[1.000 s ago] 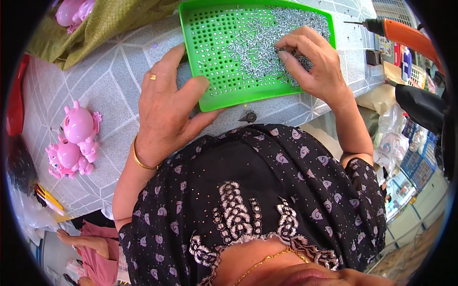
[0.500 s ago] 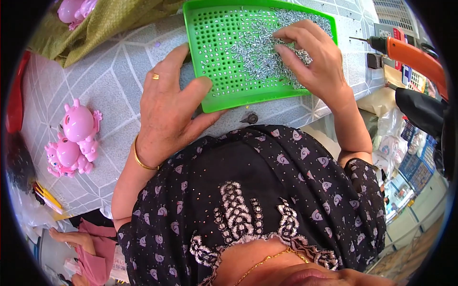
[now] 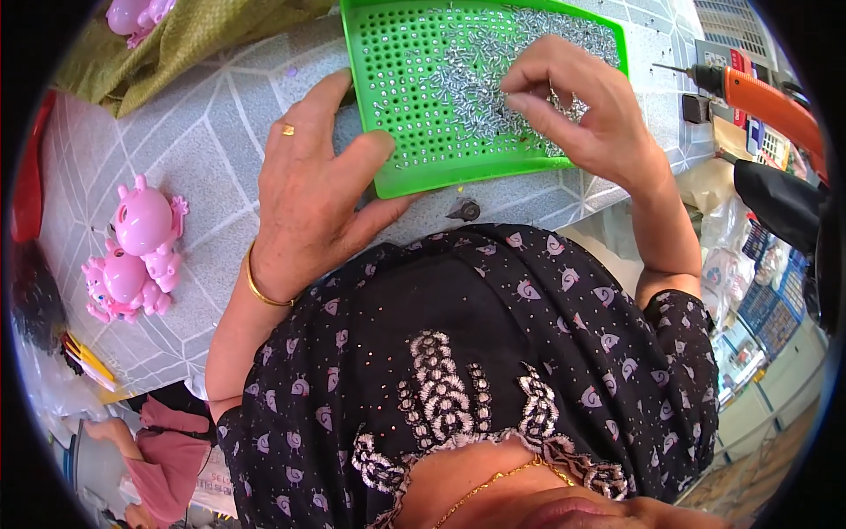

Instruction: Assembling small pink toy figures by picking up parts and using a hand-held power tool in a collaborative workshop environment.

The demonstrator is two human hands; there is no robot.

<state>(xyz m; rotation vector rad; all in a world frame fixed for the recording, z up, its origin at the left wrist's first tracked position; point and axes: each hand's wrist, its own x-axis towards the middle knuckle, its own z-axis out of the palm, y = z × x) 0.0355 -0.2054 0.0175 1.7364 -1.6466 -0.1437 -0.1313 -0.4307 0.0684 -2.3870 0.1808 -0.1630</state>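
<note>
A green tray (image 3: 441, 182) with rows of holes lies at the table's far middle. Small silver screws (image 3: 471, 93) are heaped over its middle and right side, and many of the holes on the left have a screw in them. My left hand (image 3: 313, 181) grips the tray's near left corner, one fingertip over the rim and another finger along the outer wall. Over the heap, my right hand (image 3: 577, 110) is closed in a pinch, thumb and forefinger tips close together. Whatever is between those tips is too small to make out.
Pink toy figures (image 3: 141, 251) sit on the table (image 3: 211, 220) at left, near an olive woven sack (image 3: 176, 53). An orange power screwdriver (image 3: 767, 101) juts in from the right. A small dark part (image 3: 464, 210) lies before the tray. Another person's pink sleeve (image 3: 172, 450) shows lower left.
The tray has shifted slightly away from me and to the right. My right hand has lifted and drawn its fingertips together. My left hand keeps its hold on the corner.
</note>
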